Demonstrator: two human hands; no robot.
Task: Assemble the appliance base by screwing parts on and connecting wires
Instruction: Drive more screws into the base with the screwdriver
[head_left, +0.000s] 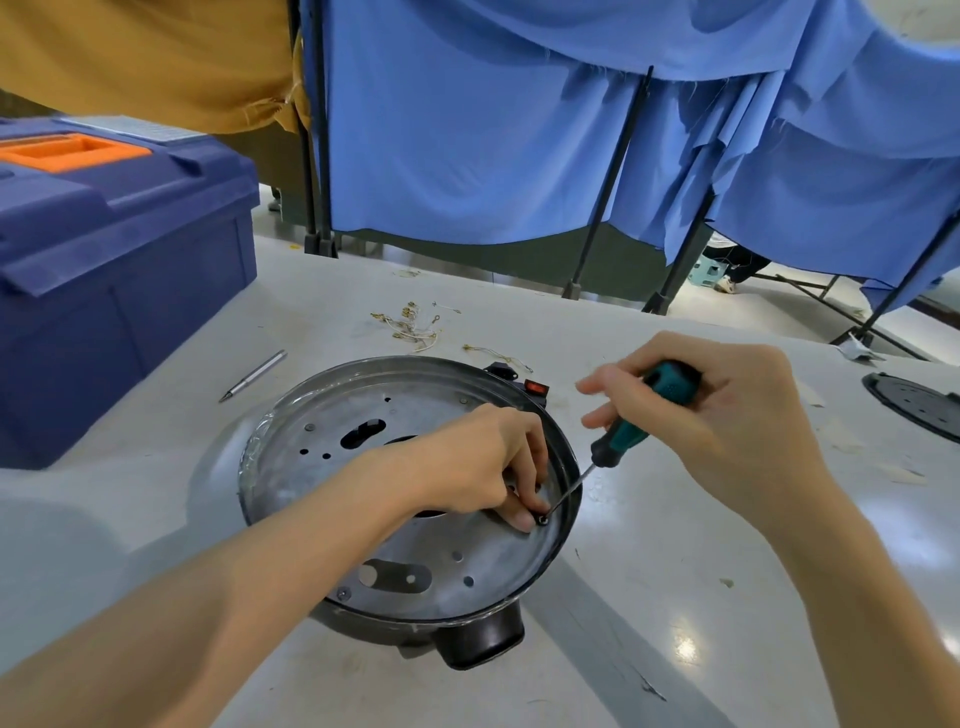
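The left forearm reaches in from the bottom corner, and the left hand (483, 457) lies over the metal plate of the appliance base (467, 551). The base sits upside down on the bench (675, 597), right in front of the person. The left grip is drawn together, its fingertips pinching a small dark screw (542, 519) at a hole near the plate's right rim. The right hand (727, 410) has its grip curled round the teal and black handle of a screwdriver (623, 434), which slants down so that its tip meets the screw head. This looks like a fastening step under way, with the screw steadied but probably not yet driven home. A few small fasteners already sit in the plate, while several round holes are open; whether all of them need screws cannot be told. A red switch (535, 387) shows at the far rim. The wiring seems not yet begun: loose wires (415, 327) with metal terminals lie scattered on the bench beyond the base, apart from it. A black round cover (919, 405) lies well off to the right, unfitted. By this showing, much of the task is left.
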